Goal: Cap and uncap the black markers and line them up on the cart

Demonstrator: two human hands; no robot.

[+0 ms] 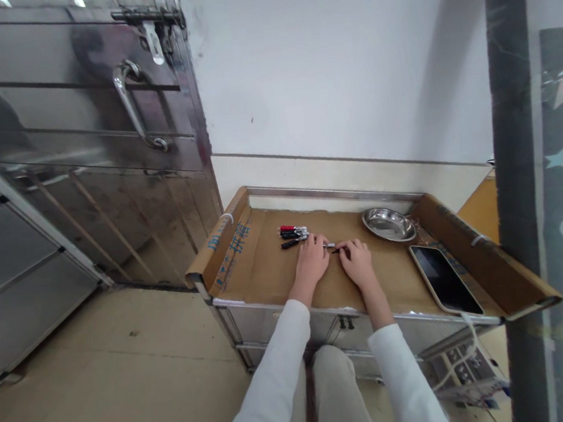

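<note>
On the cardboard-lined top of a cart (267, 266), my left hand (313, 261) rests with its fingers curled over a pen, whose pale silvery end (329, 245) sticks out toward the right. My right hand (358, 262) faces it, thumb and finger pinched on a thin dark piece (336, 251). The two pieces are very close; whether they touch I cannot tell. Just beyond my left hand lie several pens (291, 234), one red and the others black, side by side with their clear and silvery ends pointing right.
A round metal bowl (388, 225) stands at the back right of the cart. In front of it lies a phone (444, 279) with a white cable (470, 332). Cardboard walls edge both sides. A grey pillar (526, 212) rises at right, a metal door (76, 125) at left.
</note>
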